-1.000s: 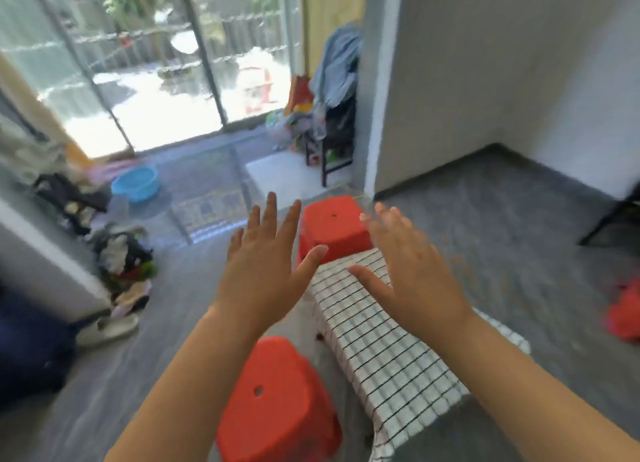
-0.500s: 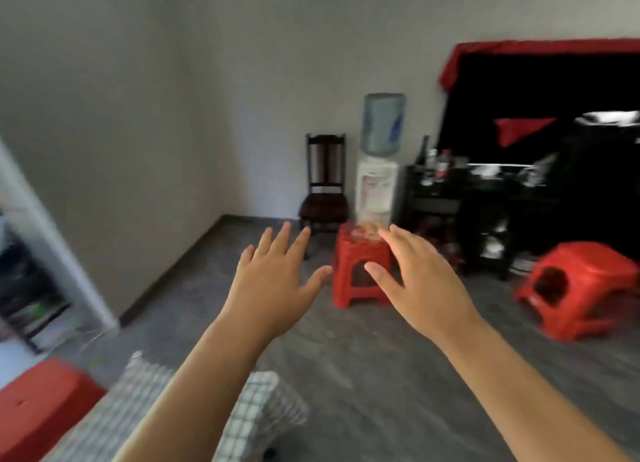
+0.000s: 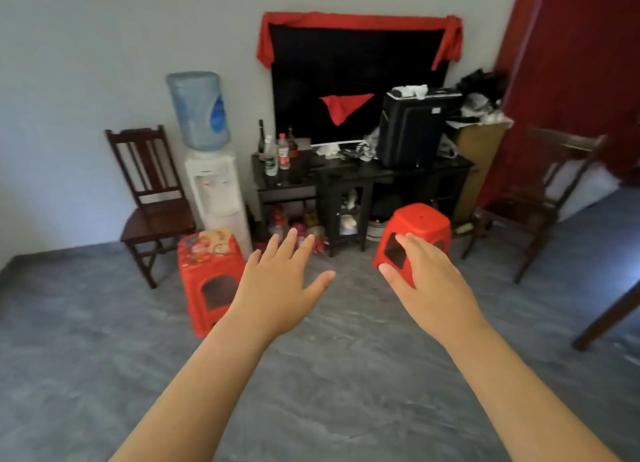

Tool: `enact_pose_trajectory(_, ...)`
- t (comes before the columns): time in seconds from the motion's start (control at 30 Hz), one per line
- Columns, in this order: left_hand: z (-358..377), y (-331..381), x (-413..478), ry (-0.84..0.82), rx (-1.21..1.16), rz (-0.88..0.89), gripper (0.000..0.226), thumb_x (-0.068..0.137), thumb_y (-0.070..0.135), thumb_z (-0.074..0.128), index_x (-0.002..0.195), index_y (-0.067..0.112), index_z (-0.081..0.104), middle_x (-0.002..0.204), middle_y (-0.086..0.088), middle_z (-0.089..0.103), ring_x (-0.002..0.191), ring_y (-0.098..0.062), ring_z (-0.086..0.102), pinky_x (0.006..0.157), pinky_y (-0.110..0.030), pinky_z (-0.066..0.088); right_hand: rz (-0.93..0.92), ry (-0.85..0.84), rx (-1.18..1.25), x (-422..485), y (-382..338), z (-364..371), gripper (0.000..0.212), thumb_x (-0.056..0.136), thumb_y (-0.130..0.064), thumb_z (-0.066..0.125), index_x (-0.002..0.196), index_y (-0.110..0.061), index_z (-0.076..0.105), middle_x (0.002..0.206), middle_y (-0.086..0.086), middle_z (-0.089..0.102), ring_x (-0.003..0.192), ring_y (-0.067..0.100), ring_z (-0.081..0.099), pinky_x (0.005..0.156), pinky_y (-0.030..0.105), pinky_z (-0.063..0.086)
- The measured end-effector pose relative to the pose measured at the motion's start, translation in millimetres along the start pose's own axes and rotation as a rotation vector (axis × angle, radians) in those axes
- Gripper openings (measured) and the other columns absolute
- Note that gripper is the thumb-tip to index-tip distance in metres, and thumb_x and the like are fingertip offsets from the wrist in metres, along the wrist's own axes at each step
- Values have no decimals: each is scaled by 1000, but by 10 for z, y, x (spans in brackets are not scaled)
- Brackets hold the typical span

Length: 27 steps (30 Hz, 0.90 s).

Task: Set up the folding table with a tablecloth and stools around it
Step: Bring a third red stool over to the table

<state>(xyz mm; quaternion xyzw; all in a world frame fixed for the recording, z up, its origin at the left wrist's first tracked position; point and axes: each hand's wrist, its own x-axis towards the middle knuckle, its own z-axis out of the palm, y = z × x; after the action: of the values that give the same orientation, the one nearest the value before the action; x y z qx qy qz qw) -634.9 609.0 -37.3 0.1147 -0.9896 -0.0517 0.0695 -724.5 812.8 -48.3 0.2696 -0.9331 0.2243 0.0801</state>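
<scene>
Two red plastic stools stand on the grey floor ahead. The left stool carries a few colourful packets on its seat. The right stool has a bare seat and sits in front of the black cabinet. My left hand is stretched forward, fingers spread, holding nothing, just right of the left stool. My right hand is also open and empty, and overlaps the right stool's lower front in the view; I cannot tell if it touches. The folding table and tablecloth are out of view.
A dark wooden chair and a water dispenser stand against the back wall at left. A cluttered black cabinet holds bottles and a black case. Another wooden chair and a dark table leg are at right.
My view has swung right, from the checked tablecloth and nearby stools to the back wall. Both stools now sit closer to centre. Both hands stay open and outstretched.
</scene>
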Motion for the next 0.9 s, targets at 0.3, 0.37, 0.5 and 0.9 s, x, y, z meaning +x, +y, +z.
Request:
enact_pose_trajectory(0.3, 855, 211, 2161, -75, -89, 46, 74, 91, 65, 18, 152, 26, 5, 160, -1, 2, 147, -23, 4, 116, -42, 15, 199, -11, -69, 1629, 1144, 430, 65, 94, -46, 50, 148, -15, 30, 153, 2, 34, 141, 19, 29, 112, 32, 26)
enact_pose_trajectory(0.37, 1026, 310, 2658, -86, -141, 42, 76, 89, 67, 19, 152, 26, 6, 160, -1, 3, 147, -22, 5, 116, -42, 16, 265, -3, -63, 1956, 1434, 471, 66, 94, -47, 49, 149, -16, 29, 155, 3, 32, 142, 19, 26, 113, 34, 24)
enact_pose_trajectory(0.5, 1361, 699, 3546, -138, -182, 59, 78, 90, 67, 21, 152, 23, 5, 160, -4, 2, 146, -24, 5, 114, -44, 18, 369, 5, -66, 2427, 2063, 493, 69, 92, -48, 49, 149, -15, 29, 155, 4, 30, 143, 19, 24, 115, 34, 22)
enact_pose_trajectory(0.9, 2289, 2364, 6154, -152, -170, 96, 79, 91, 65, 26, 152, 20, 4, 160, -6, -8, 146, -26, 4, 114, -47, 19, 472, -20, -51, 4227, 4569, 355, 71, 94, -53, 45, 151, -18, 21, 158, 2, 23, 146, 16, 18, 117, 34, 19)
